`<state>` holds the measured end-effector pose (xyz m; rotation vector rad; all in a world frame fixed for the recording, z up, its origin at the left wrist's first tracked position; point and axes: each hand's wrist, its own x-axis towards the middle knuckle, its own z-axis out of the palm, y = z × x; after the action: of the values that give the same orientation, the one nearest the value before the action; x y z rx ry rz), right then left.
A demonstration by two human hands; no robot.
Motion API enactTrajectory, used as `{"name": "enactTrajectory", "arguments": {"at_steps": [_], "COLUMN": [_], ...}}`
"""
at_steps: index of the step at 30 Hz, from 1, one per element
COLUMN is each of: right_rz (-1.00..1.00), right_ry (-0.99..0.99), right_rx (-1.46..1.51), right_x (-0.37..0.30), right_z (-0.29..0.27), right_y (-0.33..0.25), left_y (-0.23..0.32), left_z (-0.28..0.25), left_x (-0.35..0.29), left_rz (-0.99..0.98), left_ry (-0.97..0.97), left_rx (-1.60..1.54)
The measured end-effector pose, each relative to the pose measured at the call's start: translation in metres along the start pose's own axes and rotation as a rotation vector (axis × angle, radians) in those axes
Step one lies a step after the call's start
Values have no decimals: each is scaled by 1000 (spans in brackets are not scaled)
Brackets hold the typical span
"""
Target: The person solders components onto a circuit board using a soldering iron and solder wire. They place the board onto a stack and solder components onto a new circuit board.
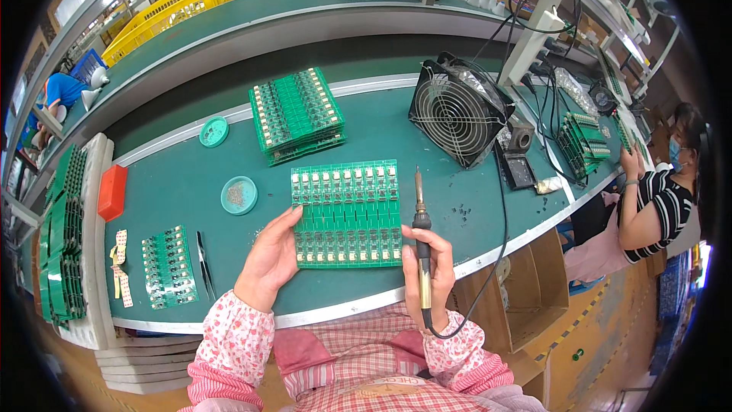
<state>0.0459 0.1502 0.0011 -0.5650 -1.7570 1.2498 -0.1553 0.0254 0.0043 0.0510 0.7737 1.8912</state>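
Note:
A green circuit board panel [347, 214] with rows of small white parts lies flat on the green bench mat [191, 183] in front of me. My left hand [268, 259] rests on the panel's lower left corner, fingers spread along its left edge. In my right hand [428, 268], just right of the panel, I grip a soldering iron [420, 217] upright. Its tip points away from me and hangs above the mat beside the panel's right edge. The iron's black cord runs off to the right.
A stack of green panels [297, 114] sits behind, a black fan [456, 111] at right. A round teal dish [239, 195], a teal lid [214, 132], tweezers [203, 263], a small board [168, 265] and an orange box [113, 191] lie left. A person [656, 198] works at right.

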Motion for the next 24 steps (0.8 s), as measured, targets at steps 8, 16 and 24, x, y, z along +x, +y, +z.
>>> {"name": "enactTrajectory", "arguments": {"at_steps": [8,16,24], "right_rz": [-26,3,3], "right_ry": [5,-6,-14], "right_rx": [-33,-19,15], "right_x": [-3,-2,-1], "right_z": [-1,-2,-2], "right_y": [1,-2,2], "left_y": [-2,-1,-1], "left_z": [-5,-3,-4], "left_x": [0,-4,-2], "left_rz": [-14,-35,-28], "left_ry": [-27,-60,-86], "left_rx": [-20,-18,-24]}}
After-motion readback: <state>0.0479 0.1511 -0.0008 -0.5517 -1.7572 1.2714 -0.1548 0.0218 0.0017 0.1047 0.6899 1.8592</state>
